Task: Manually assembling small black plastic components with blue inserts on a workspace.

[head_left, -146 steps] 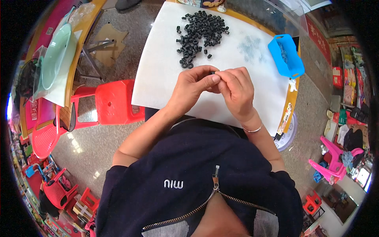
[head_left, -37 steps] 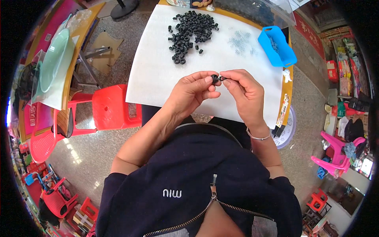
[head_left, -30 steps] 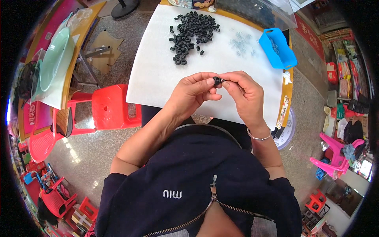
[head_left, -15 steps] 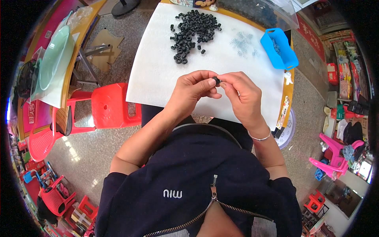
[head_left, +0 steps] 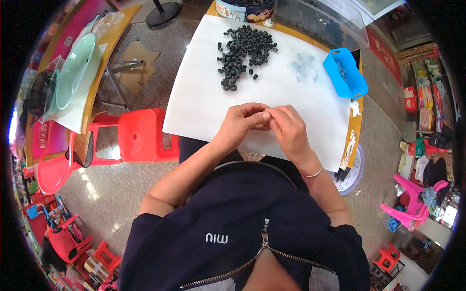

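Observation:
My left hand [head_left: 244, 122] and my right hand [head_left: 291, 130] meet over the near part of a white-covered table [head_left: 204, 106], fingertips pinched together. Half a second ago a small black cylindrical part showed between them; now the fingers cover it. My right thumb and forefinger are closed at the left fingertips, and what they hold is too small to make out. Beyond my hands lies a heap of short black hollow cylinders [head_left: 250, 46]. To its right, tiny bluish clear pieces [head_left: 303, 67] are scattered on the white sheet.
A blue plastic basket [head_left: 358, 88] with more tiny pieces stands at the table's right edge. A printed tub [head_left: 245, 12] and a clear bin [head_left: 310, 22] line the far edge. Left are a red stool [head_left: 141, 136] and a side table with a green basin [head_left: 80, 72].
My fingertips have closed together, hiding the black part. My right hand has turned inward against the left. The whole view has shifted slightly, with the table lower in the picture.

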`<state>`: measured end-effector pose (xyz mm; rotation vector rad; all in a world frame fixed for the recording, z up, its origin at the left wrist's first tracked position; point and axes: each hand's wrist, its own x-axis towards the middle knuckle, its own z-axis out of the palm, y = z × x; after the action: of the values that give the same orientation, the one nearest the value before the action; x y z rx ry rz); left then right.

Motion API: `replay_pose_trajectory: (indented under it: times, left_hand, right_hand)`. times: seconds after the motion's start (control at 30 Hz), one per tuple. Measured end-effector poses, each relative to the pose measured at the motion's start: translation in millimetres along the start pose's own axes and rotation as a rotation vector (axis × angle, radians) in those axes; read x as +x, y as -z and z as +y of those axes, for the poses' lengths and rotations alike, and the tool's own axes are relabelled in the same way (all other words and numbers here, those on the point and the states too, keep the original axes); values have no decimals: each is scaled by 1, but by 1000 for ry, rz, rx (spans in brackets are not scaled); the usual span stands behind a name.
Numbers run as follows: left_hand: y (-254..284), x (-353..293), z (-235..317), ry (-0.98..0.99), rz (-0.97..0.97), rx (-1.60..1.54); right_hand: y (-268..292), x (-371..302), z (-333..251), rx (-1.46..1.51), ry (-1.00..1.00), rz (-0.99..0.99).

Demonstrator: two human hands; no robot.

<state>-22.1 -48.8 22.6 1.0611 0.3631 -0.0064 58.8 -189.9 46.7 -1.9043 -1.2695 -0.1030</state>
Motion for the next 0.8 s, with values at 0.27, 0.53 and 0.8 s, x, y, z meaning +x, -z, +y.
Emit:
replay_pose_trajectory:
  times: [0.27, 0.53, 0.8]
  left_hand:
    - [18, 9, 2, 225, -205, -143]
    - [22, 7, 1, 325, -287, -291]
    - [6, 6, 8, 191, -124, -291]
  right_hand:
    - [4, -4, 5, 216, -121, -114]
    - [8, -5, 4, 376, -291, -175]
    - [-12, 0, 8, 409, -315, 160]
